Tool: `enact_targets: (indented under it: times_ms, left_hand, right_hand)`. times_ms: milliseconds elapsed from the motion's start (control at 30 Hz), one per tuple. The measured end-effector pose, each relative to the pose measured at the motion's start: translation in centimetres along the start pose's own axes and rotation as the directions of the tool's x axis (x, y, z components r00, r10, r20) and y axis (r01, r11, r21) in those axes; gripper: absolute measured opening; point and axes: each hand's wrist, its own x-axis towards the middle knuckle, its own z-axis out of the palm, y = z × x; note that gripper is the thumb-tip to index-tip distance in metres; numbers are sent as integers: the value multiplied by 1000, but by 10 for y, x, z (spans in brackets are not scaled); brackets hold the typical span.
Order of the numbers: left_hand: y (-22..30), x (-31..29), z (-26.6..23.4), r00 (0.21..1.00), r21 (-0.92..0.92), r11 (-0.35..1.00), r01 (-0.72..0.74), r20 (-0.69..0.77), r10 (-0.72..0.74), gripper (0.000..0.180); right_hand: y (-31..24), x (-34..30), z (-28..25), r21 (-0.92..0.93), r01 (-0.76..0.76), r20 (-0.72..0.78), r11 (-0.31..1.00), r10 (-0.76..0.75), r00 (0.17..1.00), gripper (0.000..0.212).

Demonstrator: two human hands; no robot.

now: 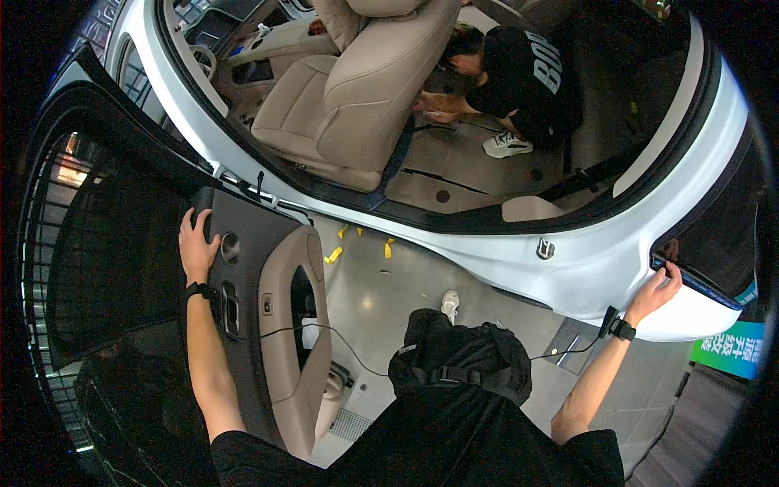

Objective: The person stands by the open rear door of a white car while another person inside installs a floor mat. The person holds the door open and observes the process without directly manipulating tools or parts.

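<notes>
Left hand (197, 243) is closed over the top edge of the open door (268, 325), fingers wrapped on the dark trim near the small round fitting. Right hand (659, 286) is narrow, fingertips curled onto the edge of the white body (568, 276) by the rear opening. Neither hand carries anything loose. The door stands swung out, inner panel facing the wearer, well apart from the body sill.

Risks as I read them:
- Right fingertips sit on a closing edge. If whatever closes against that edge moves, they get pinched.
- Left fingers sit over the door's top edge; a swing toward the body traps them against the frame.
- A thin cable (341, 341) runs from the door area across the chest pack (458, 365) to the right wrist. Spreading the arms further could snag it on the door handle recess or pull it taut.
- A second person (519, 73) crouches inside on the cabin floor (471, 162) behind the seat (365, 89). Pushing the door shut without a check could hit them.
- Yellow tape scraps (334, 255) lie on the floor below the sill: slip hazard while stepping in.
</notes>
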Motion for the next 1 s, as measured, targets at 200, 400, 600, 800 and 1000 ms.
enact_targets:
  times_ms: [200,400,600,800,1000]
  left_hand:
    - [1,0,0,1000,-11,1000,5,-5,-5,65]
    - [1,0,0,1000,-9,1000,7,-5,-7,64]
    - [1,0,0,1000,-16,1000,9,-5,-9,65]
    - [-1,0,1,1000,-23,1000,9,-3,-9,66]
    - [-1,0,2,1000,-4,1000,5,-4,-5,67]
  right_hand:
    - [1,0,0,8,-3,9,1000,3,1000,20]
    - [-3,0,0,13,-6,5,1000,6,1000,20]
    - [-1,0,0,19,-2,-3,1000,2,1000,19]
    - [-3,0,0,13,-10,-9,1000,10,1000,19]
    - [-2,0,0,15,-6,-7,1000,6,1000,19]
